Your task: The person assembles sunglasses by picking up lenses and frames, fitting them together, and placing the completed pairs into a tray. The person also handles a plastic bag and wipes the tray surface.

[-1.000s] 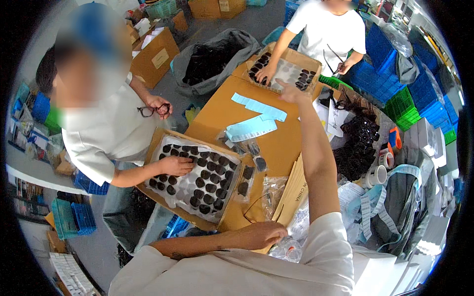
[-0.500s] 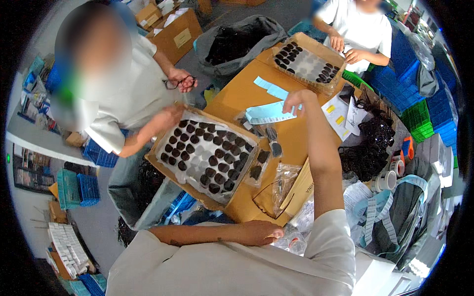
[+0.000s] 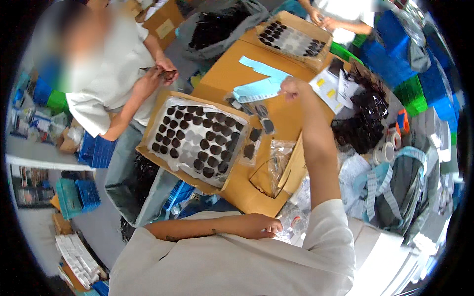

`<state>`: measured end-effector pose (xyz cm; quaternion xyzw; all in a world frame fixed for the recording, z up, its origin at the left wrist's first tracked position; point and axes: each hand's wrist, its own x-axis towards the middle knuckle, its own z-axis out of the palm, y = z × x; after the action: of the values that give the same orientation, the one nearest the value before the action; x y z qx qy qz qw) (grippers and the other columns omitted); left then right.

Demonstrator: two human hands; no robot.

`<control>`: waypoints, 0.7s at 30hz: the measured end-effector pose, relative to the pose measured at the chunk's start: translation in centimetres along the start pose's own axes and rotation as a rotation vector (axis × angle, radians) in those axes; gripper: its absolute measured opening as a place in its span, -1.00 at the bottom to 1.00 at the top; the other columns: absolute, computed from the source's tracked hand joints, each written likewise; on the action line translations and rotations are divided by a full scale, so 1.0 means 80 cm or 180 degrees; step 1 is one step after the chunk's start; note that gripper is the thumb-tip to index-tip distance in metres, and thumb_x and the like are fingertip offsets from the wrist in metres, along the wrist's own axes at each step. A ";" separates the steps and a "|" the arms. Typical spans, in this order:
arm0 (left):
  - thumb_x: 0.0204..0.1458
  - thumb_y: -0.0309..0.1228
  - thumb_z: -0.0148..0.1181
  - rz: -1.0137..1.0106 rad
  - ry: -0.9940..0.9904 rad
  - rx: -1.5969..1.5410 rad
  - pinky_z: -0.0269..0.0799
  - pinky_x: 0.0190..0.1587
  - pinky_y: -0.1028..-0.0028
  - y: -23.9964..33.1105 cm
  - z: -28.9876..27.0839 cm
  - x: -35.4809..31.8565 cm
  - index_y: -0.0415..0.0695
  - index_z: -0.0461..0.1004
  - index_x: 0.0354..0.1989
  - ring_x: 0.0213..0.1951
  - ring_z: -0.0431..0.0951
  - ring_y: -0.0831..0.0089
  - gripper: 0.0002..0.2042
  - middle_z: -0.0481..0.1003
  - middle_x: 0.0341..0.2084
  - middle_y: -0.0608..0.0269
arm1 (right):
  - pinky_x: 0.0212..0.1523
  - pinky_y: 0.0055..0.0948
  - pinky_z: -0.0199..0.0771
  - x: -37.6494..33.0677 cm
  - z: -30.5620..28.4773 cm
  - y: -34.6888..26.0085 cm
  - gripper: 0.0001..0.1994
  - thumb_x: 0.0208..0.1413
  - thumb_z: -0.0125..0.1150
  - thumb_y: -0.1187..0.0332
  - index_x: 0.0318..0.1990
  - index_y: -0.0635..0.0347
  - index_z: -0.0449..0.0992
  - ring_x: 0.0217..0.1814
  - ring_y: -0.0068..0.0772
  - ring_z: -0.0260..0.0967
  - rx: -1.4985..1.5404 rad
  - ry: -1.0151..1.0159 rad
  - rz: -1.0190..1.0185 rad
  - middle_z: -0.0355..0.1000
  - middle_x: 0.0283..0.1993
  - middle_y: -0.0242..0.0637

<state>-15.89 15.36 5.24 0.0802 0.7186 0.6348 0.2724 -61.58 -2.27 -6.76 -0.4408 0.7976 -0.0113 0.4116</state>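
Note:
My right hand (image 3: 292, 89) reaches across the table, its fingers closed at the right end of a light blue label strip (image 3: 256, 92). The strip lies folded on the brown tabletop. Close to my body, my left hand (image 3: 262, 226) has its fingers curled beside crumpled clear plastic (image 3: 296, 224); anything inside them is hidden. Left of the strip stands a shallow cardboard tray (image 3: 142, 143) with rows of dark lenses (image 3: 208, 144) on white paper. Small clear packets of dark lenses (image 3: 255, 134) lie between tray and strip. A clear plastic bag (image 3: 280, 160) lies nearer me.
At the left a co-worker (image 3: 111, 74) holds a small dark item in both hands. Another person (image 3: 340, 22) stands behind a second lens tray (image 3: 323, 54). Dark glossy pieces (image 3: 365, 116) heap on the right, near tape rolls (image 3: 384, 152). A grey bin (image 3: 118, 190) stands left.
My right hand has lowered onto the strip's end and its fingers have closed. The co-worker at the left has brought both hands together, away from the tray. The view has shifted slightly.

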 end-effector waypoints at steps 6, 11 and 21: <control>0.27 -0.26 0.03 -0.0332 -0.0980 -0.0419 0.44 -0.13 0.25 0.059 -0.025 -0.047 -0.19 0.45 -0.04 -0.14 0.57 0.09 -0.73 0.55 -0.17 0.00 | -0.20 -0.27 0.55 0.048 0.089 0.026 -0.75 0.01 0.25 0.17 -0.25 0.11 0.63 -0.27 -0.31 0.57 0.1179 0.2509 0.0249 0.60 -0.29 -0.22; 0.25 -0.30 0.04 -0.0495 -0.1205 0.0176 0.44 -0.20 0.20 0.065 -0.054 -0.070 -0.21 0.48 -0.09 -0.28 0.54 -0.04 -0.76 0.53 -0.25 -0.03 | -0.41 -0.38 0.56 0.027 0.151 0.002 -0.78 -0.01 0.27 0.31 -0.23 0.21 0.63 -0.52 -0.37 0.54 0.2645 0.2691 0.0034 0.60 -0.36 -0.15; 0.25 -0.38 0.07 -0.0112 -0.1185 -0.0342 0.41 -0.12 0.31 0.042 -0.071 -0.087 -0.28 0.48 -0.11 -0.25 0.53 0.14 -0.79 0.50 -0.36 0.05 | -0.52 -0.54 0.45 -0.054 0.134 0.013 -0.76 0.05 0.23 0.44 -0.12 0.28 0.60 -0.49 -0.54 0.48 0.4240 0.3377 -0.0486 0.54 -0.44 -0.26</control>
<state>-13.65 7.83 10.76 0.1690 0.6222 0.6415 0.4156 -53.97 5.15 -11.40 -0.0958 0.6798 -0.7103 0.1551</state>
